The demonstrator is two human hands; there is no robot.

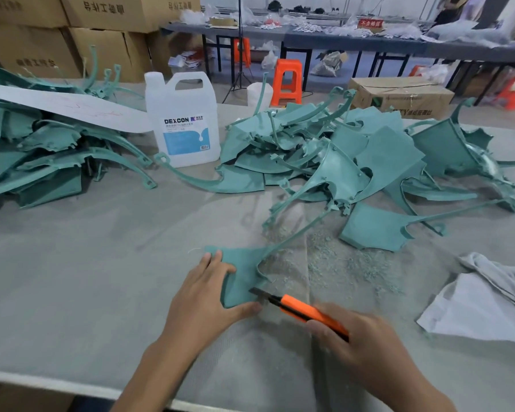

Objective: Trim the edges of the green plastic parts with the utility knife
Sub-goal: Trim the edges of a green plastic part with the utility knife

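Two hands work at the near part of the table [101, 278] in the head view, the only view supplied. The left hand [204, 295] lies flat on one green part [241, 272], its grip spread, with fingers straight on the far corner and the thumb pressed along the near edge. The right hand [360, 343] has its grip curled round the orange handle of the utility knife [304, 309], which shows some blur. The knife's long axis runs from lower right to upper left, and its blade tip meets the part's near right edge, just beside the left thumb. The part thus lies up and left of the knife grip. Its thin arm stretches up and right toward the right pile of green parts [354, 156]. Judgement: the cut would follow that edge close to the thumb, which is a cutting risk. Shavings [339, 263] lie right of the part. A white jug [186, 123] reads "DEXCON"; its smaller label text is illegible. Print on the cartons [101, 13] and the red sign [369, 23] cannot be read with confidence.
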